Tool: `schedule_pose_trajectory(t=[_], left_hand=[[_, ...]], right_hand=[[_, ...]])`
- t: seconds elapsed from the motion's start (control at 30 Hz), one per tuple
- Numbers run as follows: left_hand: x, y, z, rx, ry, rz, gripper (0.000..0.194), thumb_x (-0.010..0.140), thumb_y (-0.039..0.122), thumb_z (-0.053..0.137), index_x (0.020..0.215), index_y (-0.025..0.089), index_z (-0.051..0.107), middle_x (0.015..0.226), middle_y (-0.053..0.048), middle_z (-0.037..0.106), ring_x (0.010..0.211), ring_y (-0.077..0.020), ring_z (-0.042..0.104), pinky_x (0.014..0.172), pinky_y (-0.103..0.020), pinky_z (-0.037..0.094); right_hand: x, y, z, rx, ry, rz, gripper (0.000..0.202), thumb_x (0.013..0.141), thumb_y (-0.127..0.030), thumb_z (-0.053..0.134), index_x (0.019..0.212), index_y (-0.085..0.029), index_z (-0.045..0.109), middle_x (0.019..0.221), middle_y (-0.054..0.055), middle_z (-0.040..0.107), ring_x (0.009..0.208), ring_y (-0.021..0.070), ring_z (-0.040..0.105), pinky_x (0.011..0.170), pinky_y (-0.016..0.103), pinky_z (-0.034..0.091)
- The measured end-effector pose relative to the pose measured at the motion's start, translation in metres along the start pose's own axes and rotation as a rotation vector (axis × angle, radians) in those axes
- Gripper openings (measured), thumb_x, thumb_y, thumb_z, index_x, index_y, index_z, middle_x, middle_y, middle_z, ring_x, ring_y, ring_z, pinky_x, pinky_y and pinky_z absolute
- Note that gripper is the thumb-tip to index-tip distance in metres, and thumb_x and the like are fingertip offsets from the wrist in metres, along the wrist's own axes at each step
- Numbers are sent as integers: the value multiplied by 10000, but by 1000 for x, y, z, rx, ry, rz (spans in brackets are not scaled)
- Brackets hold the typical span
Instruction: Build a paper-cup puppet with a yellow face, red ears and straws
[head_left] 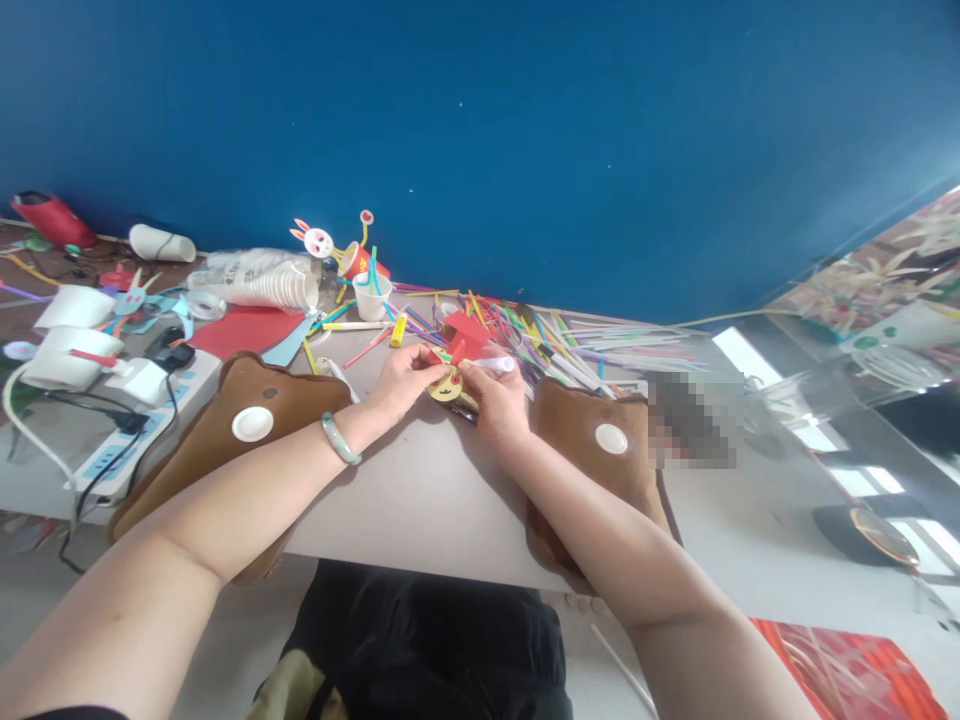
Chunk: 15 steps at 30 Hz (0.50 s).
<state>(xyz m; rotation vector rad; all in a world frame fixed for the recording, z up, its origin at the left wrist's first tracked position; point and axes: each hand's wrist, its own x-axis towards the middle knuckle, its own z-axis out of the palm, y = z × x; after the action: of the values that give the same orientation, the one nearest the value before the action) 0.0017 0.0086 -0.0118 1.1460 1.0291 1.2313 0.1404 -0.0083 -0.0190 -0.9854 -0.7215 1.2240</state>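
Over the table's middle, both hands meet at a small round yellow paper face (444, 388) with dark markings and a red spot. My left hand (405, 385) pinches its upper left edge between thumb and fingertips. My right hand (499, 398) is closed at the face's right side, with its thumb near the upper edge. A white tube-like thing (501, 364), perhaps a pen or glue stick, lies along the right fingers. Folded red paper (466, 332) stands just beyond the fingertips; whether it is joined to the face, I cannot tell.
Behind the hands lie many coloured pipe cleaners (555, 340). Stacked paper cups (277, 285), a white cup (372, 297) and a rabbit figure (319, 242) stand left. Brown cushions (292, 405) flank the forearms. A power strip (142, 430) with cables lies far left.
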Motion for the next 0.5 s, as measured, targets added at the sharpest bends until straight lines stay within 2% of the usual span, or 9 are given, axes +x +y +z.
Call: schedule_pose_trajectory(t=[0.5], left_hand=[[4,-3,-3,-30,8,-12,226,633,258,768,684,171,566,638,19,605,621,-123,572,615,-263,451]], right_hand=[[0,2,0,-10,-27,32,549,584,-259,845,1007,-258,495,594,-124,587,575,134,643,622,286,558]])
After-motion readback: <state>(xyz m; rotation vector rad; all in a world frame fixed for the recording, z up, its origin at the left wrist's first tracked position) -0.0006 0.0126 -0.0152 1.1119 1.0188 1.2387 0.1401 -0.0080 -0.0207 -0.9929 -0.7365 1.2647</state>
